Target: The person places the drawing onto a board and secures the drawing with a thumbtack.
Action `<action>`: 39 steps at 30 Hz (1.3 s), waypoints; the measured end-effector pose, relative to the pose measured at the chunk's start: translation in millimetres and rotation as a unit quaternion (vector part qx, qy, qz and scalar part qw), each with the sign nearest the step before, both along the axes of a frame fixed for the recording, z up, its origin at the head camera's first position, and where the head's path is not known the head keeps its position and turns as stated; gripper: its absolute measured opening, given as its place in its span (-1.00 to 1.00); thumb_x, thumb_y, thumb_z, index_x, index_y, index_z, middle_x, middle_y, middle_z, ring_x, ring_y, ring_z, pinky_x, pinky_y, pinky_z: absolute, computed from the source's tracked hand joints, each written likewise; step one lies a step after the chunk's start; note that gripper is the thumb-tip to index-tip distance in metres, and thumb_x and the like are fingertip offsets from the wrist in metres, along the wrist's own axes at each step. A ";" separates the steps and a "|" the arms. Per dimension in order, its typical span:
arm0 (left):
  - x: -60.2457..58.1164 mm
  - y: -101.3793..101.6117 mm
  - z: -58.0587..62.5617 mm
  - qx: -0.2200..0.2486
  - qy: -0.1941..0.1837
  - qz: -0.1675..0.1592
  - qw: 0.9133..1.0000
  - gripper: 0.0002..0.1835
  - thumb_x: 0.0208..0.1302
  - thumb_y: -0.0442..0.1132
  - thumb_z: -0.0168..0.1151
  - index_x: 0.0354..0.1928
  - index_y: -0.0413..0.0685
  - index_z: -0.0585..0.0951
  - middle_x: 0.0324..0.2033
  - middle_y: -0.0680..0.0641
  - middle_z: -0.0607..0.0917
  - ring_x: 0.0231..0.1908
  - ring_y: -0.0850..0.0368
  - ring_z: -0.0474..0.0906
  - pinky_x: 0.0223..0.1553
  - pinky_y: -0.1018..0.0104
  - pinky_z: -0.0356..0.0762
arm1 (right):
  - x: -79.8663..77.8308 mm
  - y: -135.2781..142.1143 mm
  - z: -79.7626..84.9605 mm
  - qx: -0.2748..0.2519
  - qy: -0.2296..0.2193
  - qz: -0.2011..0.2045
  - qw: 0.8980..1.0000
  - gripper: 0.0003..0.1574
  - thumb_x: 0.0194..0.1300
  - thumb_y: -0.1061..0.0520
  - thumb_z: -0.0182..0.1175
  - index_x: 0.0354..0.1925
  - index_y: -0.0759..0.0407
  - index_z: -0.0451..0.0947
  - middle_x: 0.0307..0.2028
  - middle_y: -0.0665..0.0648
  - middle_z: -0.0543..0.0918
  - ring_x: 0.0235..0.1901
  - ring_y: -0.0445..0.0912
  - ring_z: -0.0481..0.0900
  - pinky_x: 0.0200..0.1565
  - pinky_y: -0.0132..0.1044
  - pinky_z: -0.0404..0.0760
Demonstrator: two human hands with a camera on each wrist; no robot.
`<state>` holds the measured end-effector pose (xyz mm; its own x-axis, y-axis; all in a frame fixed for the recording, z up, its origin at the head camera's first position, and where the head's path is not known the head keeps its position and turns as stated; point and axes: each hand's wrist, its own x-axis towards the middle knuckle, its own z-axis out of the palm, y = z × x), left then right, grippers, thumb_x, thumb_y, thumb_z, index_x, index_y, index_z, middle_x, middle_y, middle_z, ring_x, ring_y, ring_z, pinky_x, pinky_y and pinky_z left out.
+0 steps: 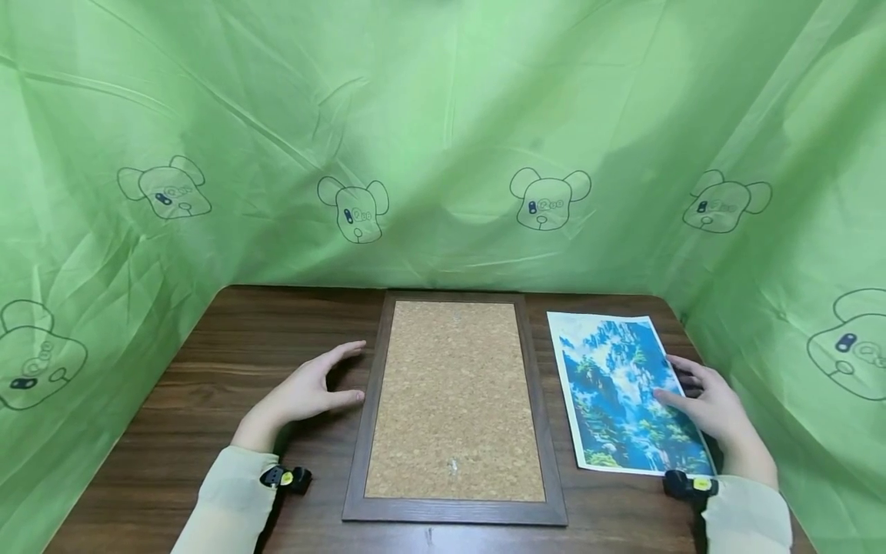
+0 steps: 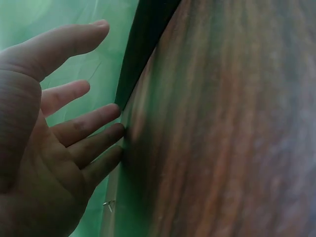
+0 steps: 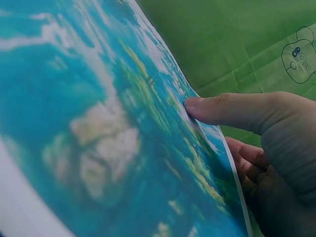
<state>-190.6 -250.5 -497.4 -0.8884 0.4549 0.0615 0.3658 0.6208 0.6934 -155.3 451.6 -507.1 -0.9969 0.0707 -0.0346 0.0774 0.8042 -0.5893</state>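
Observation:
A framed cork board (image 1: 457, 392) with a dark wooden frame lies in the middle of the table. Left of it is my left hand (image 1: 304, 392), its thumb and fingers spread and holding nothing; the thumb tip comes right up to the frame's left side. In the left wrist view the same hand (image 2: 59, 133) shows an empty palm. On the right, my right hand (image 1: 713, 408) pinches the right edge of a printed landscape picture (image 1: 623, 392) with blue mountains and a white border. The right wrist view shows the thumb (image 3: 217, 107) on the printed face and the fingers behind the sheet.
The dark wood-grain table (image 1: 208, 385) carries the board and print. Green cloth (image 1: 443, 138) with bear-head drawings hangs behind it and along both sides. Small black devices are strapped at the left wrist (image 1: 287, 478) and right wrist (image 1: 692, 485).

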 end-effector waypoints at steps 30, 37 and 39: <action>3.2 8.5 -2.5 -0.034 -0.083 -0.039 0.995 -0.01 0.37 0.20 0.53 0.73 0.18 0.29 0.72 -0.33 0.04 0.66 -0.46 0.00 0.44 -0.63 0.10 | -6.2 -19.0 9.7 -0.094 -0.025 -0.025 0.995 -0.16 0.69 -0.16 0.19 0.66 0.24 0.30 0.43 0.58 0.44 0.10 0.26 0.68 -0.22 -0.27 0.66; 2.5 6.3 -5.0 -0.035 -0.089 -0.037 0.995 -0.01 0.37 0.22 0.52 0.73 0.20 0.29 0.72 -0.33 0.02 0.66 -0.46 -0.03 0.44 -0.66 0.08 | -5.3 -17.2 15.0 -0.116 -0.023 -0.042 0.992 -0.11 0.65 -0.24 0.22 0.67 0.17 0.31 0.46 0.54 0.40 0.04 0.09 0.70 -0.22 -0.26 0.66; 2.4 6.0 -5.2 -0.036 -0.090 -0.037 0.995 -0.01 0.37 0.22 0.53 0.72 0.20 0.29 0.72 -0.33 0.02 0.66 -0.46 -0.03 0.43 -0.66 0.07 | -4.9 -16.3 16.2 -0.137 -0.024 -0.050 0.989 -0.09 0.63 -0.25 0.25 0.67 0.16 0.30 0.47 0.52 0.39 -0.10 -0.10 0.72 -0.26 -0.25 0.71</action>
